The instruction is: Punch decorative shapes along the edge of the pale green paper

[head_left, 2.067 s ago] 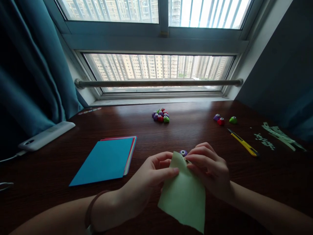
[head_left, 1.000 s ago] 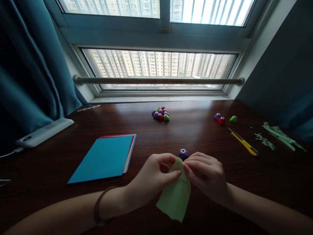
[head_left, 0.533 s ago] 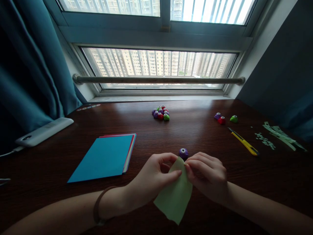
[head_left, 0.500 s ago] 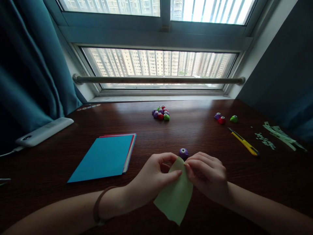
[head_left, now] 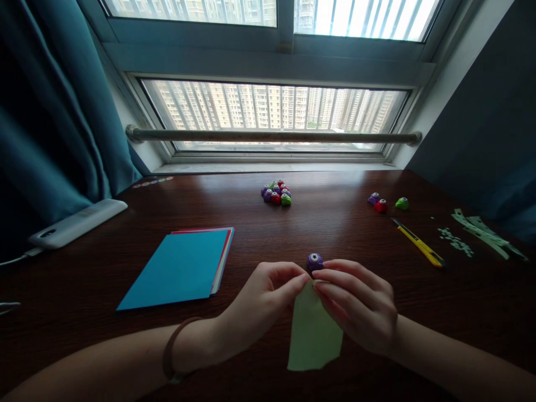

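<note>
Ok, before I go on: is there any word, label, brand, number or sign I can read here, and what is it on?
No readable text anywhere.
Purple paper punch: a white star shape on top, no letters.
White device by the curtain: faint marks, too blurred to read.
Yellow utility knife: no legible print.
Green paper, held by left hand and right hand: blank.
Blue paper stack: blank.
</note>
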Demonstrator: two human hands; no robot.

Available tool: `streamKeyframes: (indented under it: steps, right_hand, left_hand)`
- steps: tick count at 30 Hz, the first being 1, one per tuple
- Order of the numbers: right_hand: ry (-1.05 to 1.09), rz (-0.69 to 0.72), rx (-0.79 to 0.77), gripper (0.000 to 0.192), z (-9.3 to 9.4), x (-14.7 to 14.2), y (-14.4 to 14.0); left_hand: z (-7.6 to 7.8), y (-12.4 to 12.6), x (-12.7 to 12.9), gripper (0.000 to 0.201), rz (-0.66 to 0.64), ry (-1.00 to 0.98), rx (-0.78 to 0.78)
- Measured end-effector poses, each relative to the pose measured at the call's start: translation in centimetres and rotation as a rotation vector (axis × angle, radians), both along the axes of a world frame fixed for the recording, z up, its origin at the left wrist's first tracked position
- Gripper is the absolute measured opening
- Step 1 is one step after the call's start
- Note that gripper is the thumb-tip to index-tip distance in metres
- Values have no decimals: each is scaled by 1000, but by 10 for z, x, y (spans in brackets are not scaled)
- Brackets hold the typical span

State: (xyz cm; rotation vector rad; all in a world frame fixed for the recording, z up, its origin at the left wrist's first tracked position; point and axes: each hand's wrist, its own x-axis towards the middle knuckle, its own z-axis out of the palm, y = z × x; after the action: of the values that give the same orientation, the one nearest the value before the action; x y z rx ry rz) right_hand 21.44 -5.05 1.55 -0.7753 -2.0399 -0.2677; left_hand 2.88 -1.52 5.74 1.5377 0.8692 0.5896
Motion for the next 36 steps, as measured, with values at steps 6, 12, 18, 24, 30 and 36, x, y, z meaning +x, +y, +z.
streamKeyframes:
  steps: [6, 12, 18, 24, 30, 36]
  right_hand:
    - [-75, -49, 148, 17, 3, 0, -5]
    - [-111, -30, 256, 12, 12, 0, -6]
    - [-104, 10, 234, 14, 10, 2, -8]
    - [252, 101, -178, 15, 15, -5, -6]
    - [761, 333, -993, 8, 12, -10, 4]
    - [966, 525, -1302, 12, 1, -19, 1]
  left_hand:
    - [0, -3, -1, 22, 30, 48, -3]
    - [-2, -6, -2, 20, 69, 47, -59]
    - [0, -10, -4, 20, 59, 49, -93]
    - [-2, -8, -4, 41, 5, -155, -221]
    - [-2, -4, 0, 20, -110, -172, -87]
    - [-4, -5, 1, 14, -22, -94, 69]
